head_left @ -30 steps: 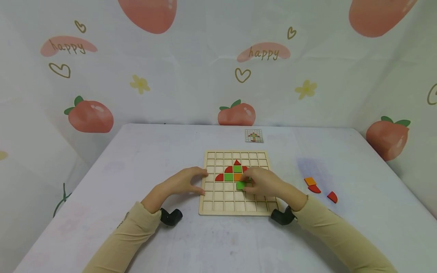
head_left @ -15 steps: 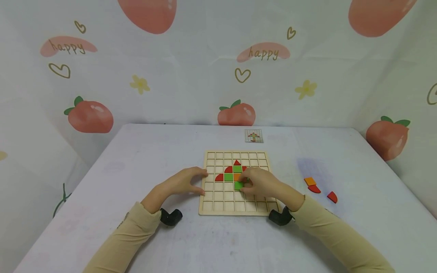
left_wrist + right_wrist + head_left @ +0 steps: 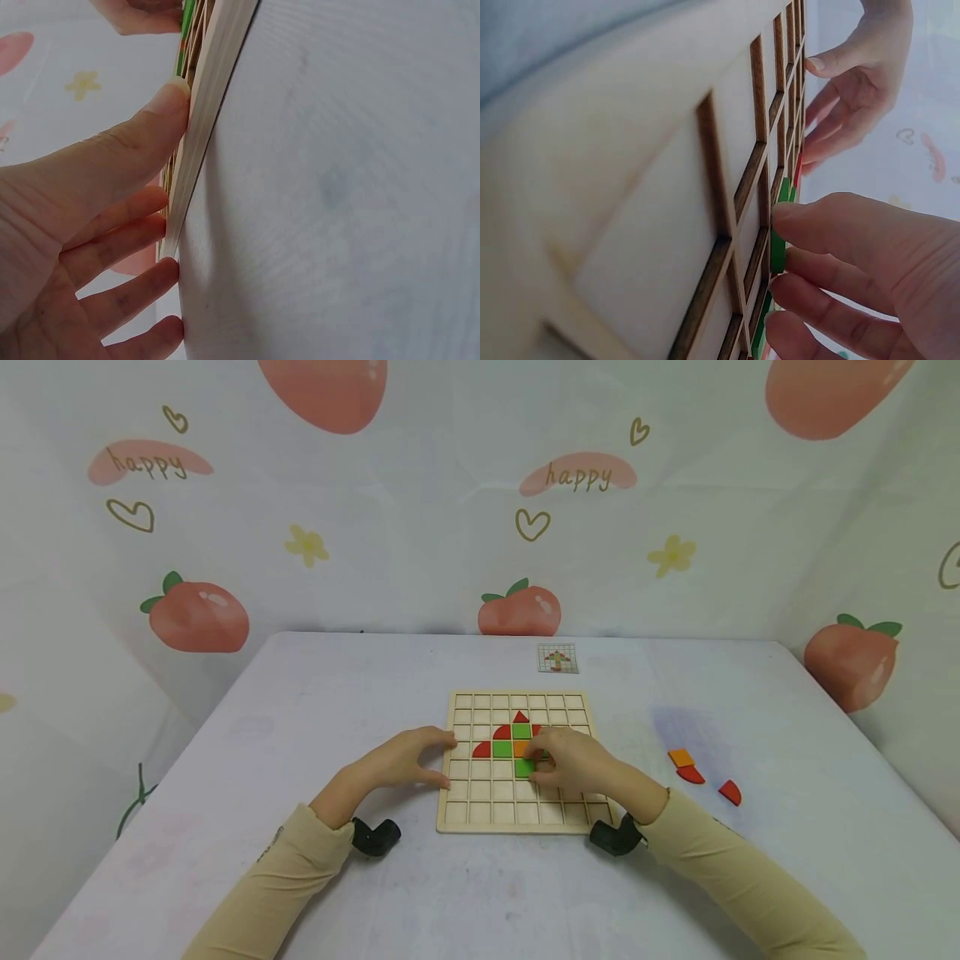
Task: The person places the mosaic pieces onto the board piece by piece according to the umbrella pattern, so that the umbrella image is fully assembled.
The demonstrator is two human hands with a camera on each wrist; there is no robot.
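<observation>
A wooden grid board lies flat in the middle of the table. On its left edge rest the thumb and fingers of my left hand, loosely bent; the left wrist view shows the thumb against the rim. My right hand reaches over the board and pinches a green square tile between thumb and fingers. That tile sits at a cell just below an orange square tile. Red quarter-round tiles, green squares and a red triangle fill cells above; the right hand hides some.
Right of the board lie an orange square tile and two red quarter-round tiles, one of them apart. Behind the board is a small pattern card. A printed cloth hangs behind the table.
My right hand has shifted slightly left with the green square tile, which now lines up with its cell below the orange tile. The left hand has stayed on the board's edge.
</observation>
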